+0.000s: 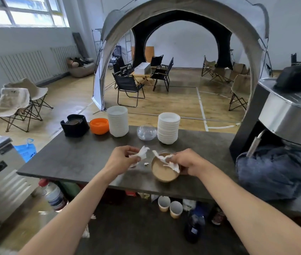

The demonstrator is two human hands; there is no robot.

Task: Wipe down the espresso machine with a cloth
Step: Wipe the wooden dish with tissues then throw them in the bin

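Basically both hands were busy with scraps, not the cloth. Left hand (123, 157) pinched a torn white wrapper piece (140, 155); right hand (186, 162) pinched the other white piece (170, 163) right over a brown paper cup (164, 171) on the counter (83, 159), cup leaning toward the camera. My read: wrapper split over the cup so contents or litter drop in, not on the top.

Espresso machine (282, 115) sat at the counter's right end, well apart from both hands, steel front rounded, long axis running away along the right edge of view, steam wand (255, 144) angled down-left. Dark blue cloth (274, 172) lay bunched at its base, wand tip touching or buried in it, can't tell which. Cloth had no clear long axis, just a heap. Probably parked there for reach. Wiping not started, by my judgement.
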